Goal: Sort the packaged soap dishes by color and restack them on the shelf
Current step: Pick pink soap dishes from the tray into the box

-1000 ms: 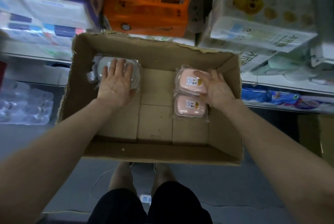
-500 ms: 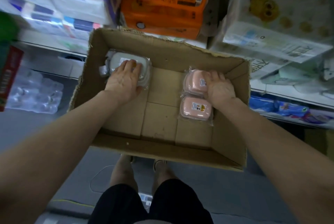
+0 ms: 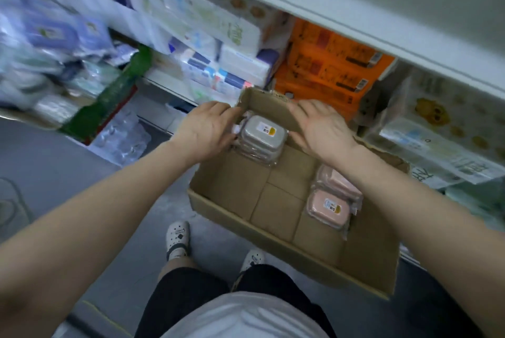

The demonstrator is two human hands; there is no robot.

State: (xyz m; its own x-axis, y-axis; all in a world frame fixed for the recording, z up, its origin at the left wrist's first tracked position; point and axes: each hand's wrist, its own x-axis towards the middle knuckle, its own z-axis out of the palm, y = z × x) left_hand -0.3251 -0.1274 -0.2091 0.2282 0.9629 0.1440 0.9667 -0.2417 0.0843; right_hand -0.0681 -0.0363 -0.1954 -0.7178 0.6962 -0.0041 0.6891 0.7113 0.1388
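A stack of grey packaged soap dishes (image 3: 263, 137) stands in the far left corner of the cardboard box (image 3: 276, 236). My left hand (image 3: 205, 130) holds the stack's left end, with the fingers behind it and the thumb in front. My right hand (image 3: 320, 126) is at the stack's right side; its straight fingers lie on the box's far wall and its thumb is by the stack's edge. Two pink packaged soap dishes (image 3: 327, 208) lie along the box's right side, one behind the other.
The box stands against a low shelf (image 3: 164, 83) stocked with orange packs (image 3: 328, 75), white and blue tissue packs (image 3: 218, 70) and yellow-print packs (image 3: 431, 119). A white shelf board (image 3: 355, 10) runs overhead. Bottled water (image 3: 120, 135) lies on the grey floor at left. My feet stand in front of the box.
My view has swung left and tilted. My right hand left the pink soap dishes and crossed to the grey stack. My left hand slid from the top of the stack to its left end.
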